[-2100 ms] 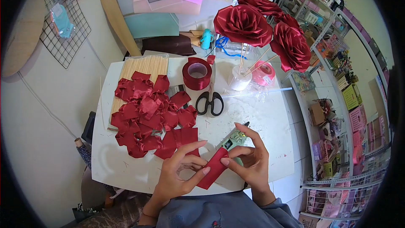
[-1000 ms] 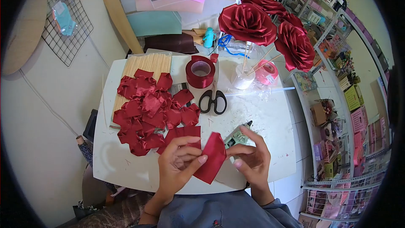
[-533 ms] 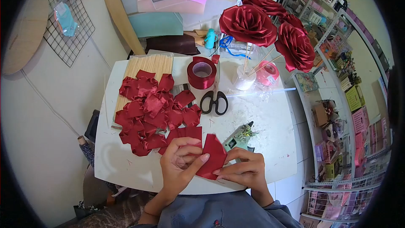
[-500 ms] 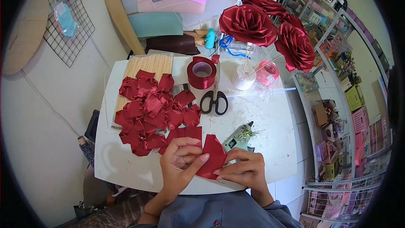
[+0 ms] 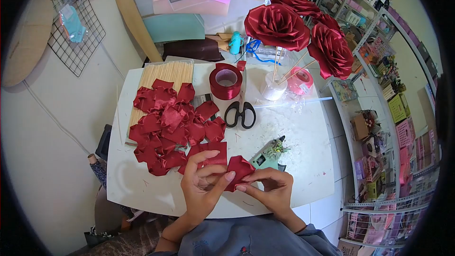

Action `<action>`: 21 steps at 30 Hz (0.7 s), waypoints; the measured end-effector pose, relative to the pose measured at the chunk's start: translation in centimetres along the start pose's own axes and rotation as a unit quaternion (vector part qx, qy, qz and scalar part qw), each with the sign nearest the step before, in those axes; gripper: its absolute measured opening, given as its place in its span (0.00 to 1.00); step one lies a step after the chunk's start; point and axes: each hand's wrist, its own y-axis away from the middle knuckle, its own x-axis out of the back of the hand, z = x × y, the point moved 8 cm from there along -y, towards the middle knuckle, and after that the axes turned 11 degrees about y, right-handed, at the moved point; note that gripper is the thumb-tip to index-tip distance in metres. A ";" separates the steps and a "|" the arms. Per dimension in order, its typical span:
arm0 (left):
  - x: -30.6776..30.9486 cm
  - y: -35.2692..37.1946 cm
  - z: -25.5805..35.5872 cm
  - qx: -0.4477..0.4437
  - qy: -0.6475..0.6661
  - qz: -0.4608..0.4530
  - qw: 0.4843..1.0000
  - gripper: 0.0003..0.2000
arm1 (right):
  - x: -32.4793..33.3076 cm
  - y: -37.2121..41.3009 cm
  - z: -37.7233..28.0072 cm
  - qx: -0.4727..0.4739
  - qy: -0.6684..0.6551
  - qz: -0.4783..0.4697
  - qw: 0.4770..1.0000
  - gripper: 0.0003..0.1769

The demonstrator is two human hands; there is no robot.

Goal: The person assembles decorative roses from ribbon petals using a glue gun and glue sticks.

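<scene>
Over the front of the table, a small piece of dark red satin ribbon (image 5: pixel 239 171) is held between both hands. My left hand (image 5: pixel 204 180) pinches its left edge between thumb and fingers. With thumb and forefinger, my right hand (image 5: pixel 269 187) grips its lower right edge, where the ribbon is folded. Flat cut ribbon pieces (image 5: pixel 215 153) lie just behind my left hand. Farther left is a heap of shaped red ribbon petals (image 5: pixel 175 116). A pale green glue gun (image 5: pixel 261 160) rests beyond my right hand, partly hidden by it.
Black-handled scissors (image 5: pixel 240 115) lie mid-table below a red ribbon roll (image 5: pixel 226 81). Wooden sticks (image 5: pixel 167 72) sit under the petals. Finished red ribbon roses (image 5: pixel 277 27) stand on sticks in a white holder (image 5: pixel 273 87). Shelves (image 5: pixel 379 128) line the right side.
The lower right part of the ribbon has been folded up, so the piece looks shorter. My right hand has moved slightly up and left; my left hand stays nearly in place.
</scene>
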 end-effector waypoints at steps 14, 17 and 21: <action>-1.1 -0.1 0.9 -0.022 0.008 0.003 1.000 0.25 | 0.9 0.1 0.3 -0.020 -0.027 0.051 0.998 0.15; -0.7 0.0 1.0 -0.051 -0.064 -0.023 0.996 0.27 | 0.8 0.1 0.2 -0.016 -0.031 0.037 0.999 0.16; -0.7 0.0 1.1 -0.056 -0.110 -0.015 0.992 0.29 | 0.6 -0.1 0.2 -0.019 -0.039 0.027 0.999 0.17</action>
